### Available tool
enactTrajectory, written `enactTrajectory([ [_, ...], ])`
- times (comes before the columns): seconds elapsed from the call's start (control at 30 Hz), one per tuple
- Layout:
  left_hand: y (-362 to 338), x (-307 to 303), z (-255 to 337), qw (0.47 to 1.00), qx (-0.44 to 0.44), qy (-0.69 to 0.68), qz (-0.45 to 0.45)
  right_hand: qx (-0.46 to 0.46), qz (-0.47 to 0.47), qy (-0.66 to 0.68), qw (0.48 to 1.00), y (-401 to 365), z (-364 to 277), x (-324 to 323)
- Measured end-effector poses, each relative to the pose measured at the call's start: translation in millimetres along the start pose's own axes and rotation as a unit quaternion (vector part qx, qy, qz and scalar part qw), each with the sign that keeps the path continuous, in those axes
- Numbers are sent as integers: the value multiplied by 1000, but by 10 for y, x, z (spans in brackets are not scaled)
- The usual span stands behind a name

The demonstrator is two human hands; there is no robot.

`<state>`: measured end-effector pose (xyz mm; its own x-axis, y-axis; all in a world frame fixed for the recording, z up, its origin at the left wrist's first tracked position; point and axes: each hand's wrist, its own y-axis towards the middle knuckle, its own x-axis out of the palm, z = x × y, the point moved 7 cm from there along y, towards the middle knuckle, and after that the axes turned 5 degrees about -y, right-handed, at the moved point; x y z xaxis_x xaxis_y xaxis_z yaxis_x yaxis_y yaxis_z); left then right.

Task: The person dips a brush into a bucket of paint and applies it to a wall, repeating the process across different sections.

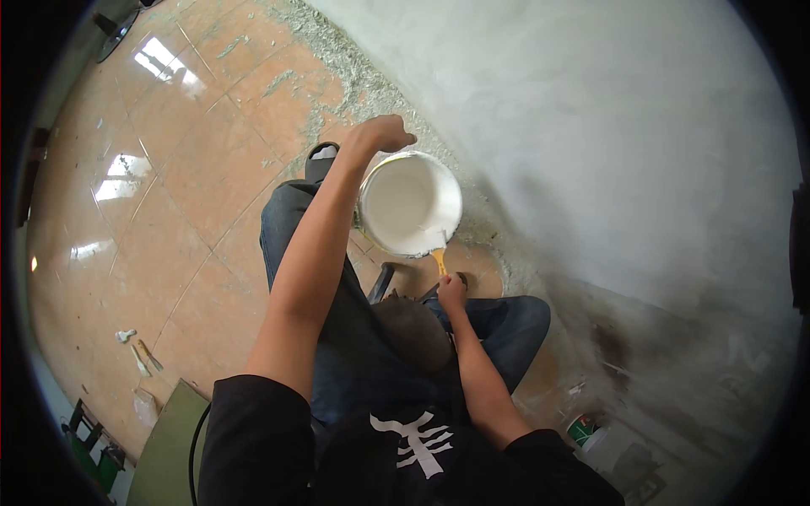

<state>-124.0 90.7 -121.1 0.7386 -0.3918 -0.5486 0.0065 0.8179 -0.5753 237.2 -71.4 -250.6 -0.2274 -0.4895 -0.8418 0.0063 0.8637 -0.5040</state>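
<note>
A round bucket [456, 196] with white, paint-like stuff inside stands on the floor in front of me. My right hand [452, 292] is closed round the yellow handle of a paintbrush [440, 258]. The brush's white-coated head rests at the near rim of the bucket. My left hand [384, 133] is at the far side of the bucket, beside its rim, with the fingers curled. Whether those fingers grip the rim or a handle is hidden.
A pale wall [607, 152] rises close on the right, with scraped debris [354, 80] along its foot. Orange floor tiles [186, 185] lie to the left, with several small tools [142, 358]. A green-labelled container [582, 430] stands at lower right. My knees flank a dark seat [412, 333].
</note>
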Motion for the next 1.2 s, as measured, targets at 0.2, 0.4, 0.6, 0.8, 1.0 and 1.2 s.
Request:
enactTrajectory([
  [0.2,26,-4,61,1000,5,-12,-6,-8,-32,-33,999,20,-86,0],
  [0.4,-34,-46,103,1000,4,-18,-25,38,-159,-41,986,77,23,481],
  [0.6,-51,-79,140,1000,15,-20,-17,33,-134,-93,986,13,-299,97],
  [0.8,-60,-65,131,999,3,-31,-22,32,-107,136,984,15,-342,-100],
  [1.0,-38,-59,109,999,-9,-22,-31,7,-18,222,975,-236,-395,-339],
  [1.2,13,-66,57,999,38,-21,31,-105,92,-34,990,-318,-655,-444],
])
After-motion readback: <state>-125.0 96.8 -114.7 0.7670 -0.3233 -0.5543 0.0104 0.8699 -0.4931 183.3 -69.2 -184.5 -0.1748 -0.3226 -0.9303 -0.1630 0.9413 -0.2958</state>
